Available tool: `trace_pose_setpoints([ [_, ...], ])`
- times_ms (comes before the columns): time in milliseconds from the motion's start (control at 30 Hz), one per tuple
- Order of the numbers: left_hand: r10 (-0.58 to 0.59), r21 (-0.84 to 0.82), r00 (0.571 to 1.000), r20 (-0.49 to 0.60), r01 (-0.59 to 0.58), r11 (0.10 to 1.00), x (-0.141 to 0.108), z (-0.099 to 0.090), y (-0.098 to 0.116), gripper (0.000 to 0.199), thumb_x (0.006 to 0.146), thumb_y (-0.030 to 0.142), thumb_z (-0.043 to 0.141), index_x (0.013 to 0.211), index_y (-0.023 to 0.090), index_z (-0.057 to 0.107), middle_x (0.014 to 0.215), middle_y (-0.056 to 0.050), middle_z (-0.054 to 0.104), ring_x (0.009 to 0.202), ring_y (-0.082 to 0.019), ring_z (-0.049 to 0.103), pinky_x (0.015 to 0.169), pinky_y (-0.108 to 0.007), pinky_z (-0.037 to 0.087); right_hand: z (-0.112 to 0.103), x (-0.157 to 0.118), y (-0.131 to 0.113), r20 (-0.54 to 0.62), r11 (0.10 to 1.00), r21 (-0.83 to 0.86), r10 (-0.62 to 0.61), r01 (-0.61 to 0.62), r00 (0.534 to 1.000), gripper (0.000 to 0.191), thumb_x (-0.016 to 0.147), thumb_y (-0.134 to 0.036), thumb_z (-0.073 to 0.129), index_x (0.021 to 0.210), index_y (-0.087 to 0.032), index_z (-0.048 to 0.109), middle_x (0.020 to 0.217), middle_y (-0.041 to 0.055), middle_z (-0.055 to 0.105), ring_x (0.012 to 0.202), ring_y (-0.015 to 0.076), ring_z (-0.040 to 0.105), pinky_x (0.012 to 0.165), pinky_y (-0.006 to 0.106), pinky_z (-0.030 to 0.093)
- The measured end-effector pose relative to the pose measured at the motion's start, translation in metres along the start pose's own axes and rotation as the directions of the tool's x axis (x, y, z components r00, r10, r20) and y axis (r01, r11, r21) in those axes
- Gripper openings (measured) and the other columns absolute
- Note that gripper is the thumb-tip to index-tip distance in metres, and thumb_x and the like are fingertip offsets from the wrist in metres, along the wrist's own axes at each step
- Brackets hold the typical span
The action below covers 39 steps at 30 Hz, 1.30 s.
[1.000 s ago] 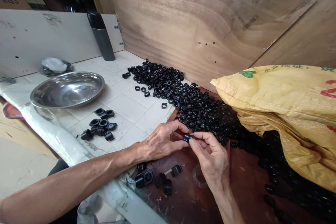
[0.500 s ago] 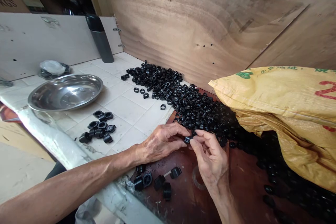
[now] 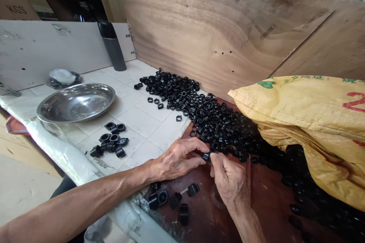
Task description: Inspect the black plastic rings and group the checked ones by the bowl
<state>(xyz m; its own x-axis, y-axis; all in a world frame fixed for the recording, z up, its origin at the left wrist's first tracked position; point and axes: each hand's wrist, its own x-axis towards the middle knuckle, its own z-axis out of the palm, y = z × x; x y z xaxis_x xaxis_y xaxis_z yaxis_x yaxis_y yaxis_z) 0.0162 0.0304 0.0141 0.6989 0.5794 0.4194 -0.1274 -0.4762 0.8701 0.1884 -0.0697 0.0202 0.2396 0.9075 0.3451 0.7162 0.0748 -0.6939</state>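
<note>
Your left hand (image 3: 178,159) pinches a small black part (image 3: 206,157) between thumb and forefinger, while your right hand (image 3: 229,176) has thumb and forefinger pressed together on its right end. The part is held above the brown surface (image 3: 268,193), just in front of the heap of black pieces (image 3: 211,117); a yellow sack (image 3: 308,102) lies by the heap, and a steel bowl (image 3: 76,102) rests on white tiles (image 3: 142,119)

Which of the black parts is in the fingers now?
The small black part pinched between the left hand and the right hand, in front of the pile. The other visible ones lie in that pile or loose on the table.
</note>
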Motion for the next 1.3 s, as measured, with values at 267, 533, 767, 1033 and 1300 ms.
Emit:
trace_pose_setpoints([
  [267,-0.160,-0.123,0.985,-0.071,0.150,0.981,0.000,0.003,0.000,0.020,0.088,0.018,0.067,0.108,0.016,0.068,0.110,-0.009,0.071,0.090,-0.018,0.074,0.079,-0.031,0.063,-0.001,-0.004,-0.004,0.099,0.995,0.095,0.033,-0.042,0.995,0.043,0.101,-0.047,0.051,0.069,-0.023,0.068,0.057,0.0004,0.064,0.054,0.0164,0.063,0.056,0.025,0.050],
  [533,-0.249,0.031,0.954,-0.168,0.258,0.966,-0.005,0.011,-0.017,0.025,0.086,0.017,0.067,0.110,0.015,0.064,0.096,-0.005,0.073,0.081,-0.016,0.071,0.075,-0.029,0.060,-0.005,0.003,0.006,0.236,0.977,0.017,0.203,-0.213,0.950,0.025,0.090,-0.040,0.065,0.075,-0.020,0.069,0.060,-0.0009,0.066,0.053,0.0151,0.060,0.051,0.024,0.045],
  [767,-0.191,0.174,0.967,-0.167,0.220,0.960,-0.006,0.027,-0.030,0.019,0.083,0.013,0.064,0.101,0.012,0.064,0.084,-0.001,0.069,0.073,-0.012,0.065,0.069,-0.026,0.055,-0.012,0.006,0.027,0.293,0.968,-0.080,0.250,-0.237,0.923,0.019,0.087,-0.037,0.070,0.084,-0.018,0.074,0.075,0.0012,0.072,0.060,0.0143,0.063,0.059,0.026,0.047],
  [1033,-0.140,0.204,0.979,-0.146,0.168,0.964,-0.002,0.022,-0.031,0.019,0.079,0.012,0.066,0.098,0.013,0.064,0.080,0.001,0.065,0.070,-0.011,0.061,0.066,-0.025,0.050,-0.015,0.007,0.029,0.357,0.962,-0.137,0.269,-0.235,0.895,0.014,0.086,-0.031,0.070,0.091,-0.019,0.075,0.081,0.0029,0.075,0.066,0.0170,0.068,0.062,0.028,0.050],
  [1300,-0.161,0.176,0.973,-0.168,0.190,0.966,0.008,0.011,-0.029,0.016,0.079,0.010,0.063,0.094,0.016,0.063,0.082,0.000,0.065,0.074,-0.014,0.062,0.072,-0.029,0.051,-0.019,0.011,0.022,0.311,0.922,-0.260,0.362,-0.288,0.879,0.014,0.085,-0.030,0.072,0.093,-0.020,0.077,0.068,0.0012,0.073,0.061,0.0171,0.067,0.061,0.028,0.046],
])
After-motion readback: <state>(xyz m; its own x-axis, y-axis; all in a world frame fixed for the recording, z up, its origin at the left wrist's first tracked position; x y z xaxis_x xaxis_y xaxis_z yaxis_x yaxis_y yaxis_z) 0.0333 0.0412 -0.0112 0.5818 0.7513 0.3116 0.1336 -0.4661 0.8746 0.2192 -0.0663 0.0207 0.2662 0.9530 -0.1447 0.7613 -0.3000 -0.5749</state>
